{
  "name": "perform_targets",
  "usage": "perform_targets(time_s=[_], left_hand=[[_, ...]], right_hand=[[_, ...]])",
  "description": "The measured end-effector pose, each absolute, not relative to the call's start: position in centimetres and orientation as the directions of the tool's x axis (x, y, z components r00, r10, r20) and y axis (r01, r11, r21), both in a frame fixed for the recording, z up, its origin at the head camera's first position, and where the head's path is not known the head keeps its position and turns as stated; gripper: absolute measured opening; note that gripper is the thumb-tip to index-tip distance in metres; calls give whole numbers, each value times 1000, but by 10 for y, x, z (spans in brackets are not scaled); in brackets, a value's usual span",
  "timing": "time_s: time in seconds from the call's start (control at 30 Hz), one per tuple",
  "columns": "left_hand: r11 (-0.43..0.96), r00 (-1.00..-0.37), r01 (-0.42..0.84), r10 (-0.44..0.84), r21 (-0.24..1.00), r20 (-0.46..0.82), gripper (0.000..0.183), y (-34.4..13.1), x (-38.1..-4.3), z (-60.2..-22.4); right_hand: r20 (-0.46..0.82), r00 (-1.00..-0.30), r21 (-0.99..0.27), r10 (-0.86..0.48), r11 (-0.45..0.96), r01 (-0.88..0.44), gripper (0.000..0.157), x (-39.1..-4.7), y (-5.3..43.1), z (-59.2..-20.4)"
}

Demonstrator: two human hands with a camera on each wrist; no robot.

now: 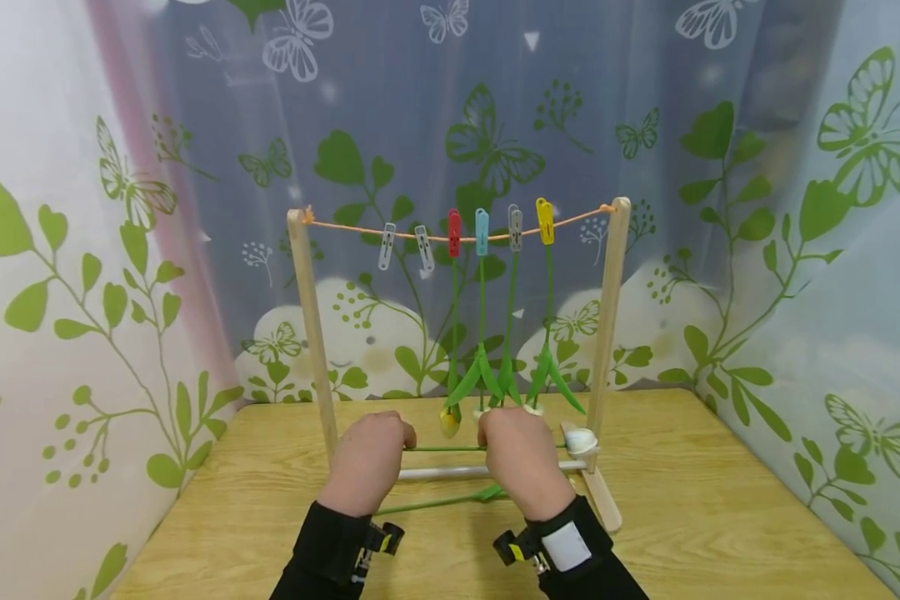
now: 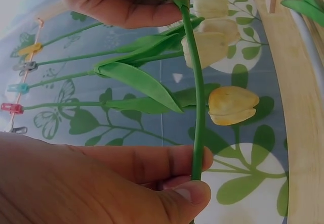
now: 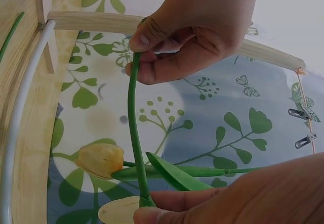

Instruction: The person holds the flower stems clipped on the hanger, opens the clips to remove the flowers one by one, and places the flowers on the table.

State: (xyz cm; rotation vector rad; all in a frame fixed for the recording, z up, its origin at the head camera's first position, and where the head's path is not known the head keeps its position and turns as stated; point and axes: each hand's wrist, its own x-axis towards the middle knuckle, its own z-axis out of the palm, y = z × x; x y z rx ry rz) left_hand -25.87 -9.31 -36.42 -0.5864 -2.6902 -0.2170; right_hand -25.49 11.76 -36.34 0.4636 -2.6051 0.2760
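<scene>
Both hands hold one artificial tulip sideways by its green stem [image 2: 199, 97], low in front of a wooden rack. My left hand [image 1: 371, 458] pinches the stem's left part between thumb and fingertips. The right hand [image 1: 521, 458] pinches it farther right, where a green leaf joint shows at the fingers. Past the right hand a white tulip head [image 1: 581, 442] sticks out by the rack's right post. Behind the hands, several tulips hang head down from a cord; a yellow tulip head [image 1: 449, 422] is the leftmost, and the white ones are partly hidden by the right hand.
An orange cord [image 1: 352, 227] spans two wooden posts [image 1: 311, 317]. Red [image 1: 454, 233], blue, grey and yellow clothespins grip stems; two clear clothespins [image 1: 387, 247] at left hold nothing. A white bar [image 1: 450, 472] crosses low. Another green stem [image 1: 427, 505] lies on the wooden table [image 1: 217, 517].
</scene>
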Motion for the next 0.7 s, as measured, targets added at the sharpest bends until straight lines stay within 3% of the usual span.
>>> perform_targets(time_s=[0.37, 0.57, 0.7], left_hand=[[891, -846, 446, 390, 83, 364, 26, -95, -264, -370], [884, -860, 449, 388, 130, 332, 29, -95, -265, -374], [877, -857, 460, 398, 140, 326, 30, -96, -265, -376]], right_hand=[[462, -841, -107, -282, 924, -368, 29, -257, 114, -369], [451, -844, -96, -291, 924, -370, 50, -259, 112, -375], [439, -851, -113, -289, 922, -371, 54, -259, 111, -377]])
